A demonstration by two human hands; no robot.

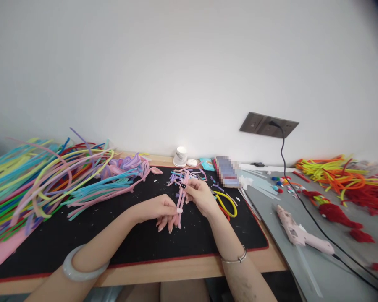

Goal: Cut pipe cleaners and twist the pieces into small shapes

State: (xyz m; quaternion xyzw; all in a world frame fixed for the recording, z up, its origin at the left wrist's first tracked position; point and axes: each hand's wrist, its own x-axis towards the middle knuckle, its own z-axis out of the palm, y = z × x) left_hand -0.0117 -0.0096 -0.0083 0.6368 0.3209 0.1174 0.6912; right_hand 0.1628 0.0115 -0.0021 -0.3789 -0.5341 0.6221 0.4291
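Pink chenille stems [182, 201] stand nearly upright between my hands above the black mat [138, 245]. My left hand [159, 209] pinches them near their lower part, where a small white piece shows at the fingertips; its other fingers are curled. Higher up, my right hand [200, 195] grips the same stems between thumb and fingers, beside a small black piece [183, 186]. Behind them lies a small pile of purple, pink and blue stem pieces [173, 178].
Bundles of colourful stems [50, 176] cover the left side. At the back are a white cup [181, 154] and a phone [227, 172]. Yellow loops [228, 203] lie right of my right hand. A pink glue gun [302, 235] with a black cord rests on the grey surface.
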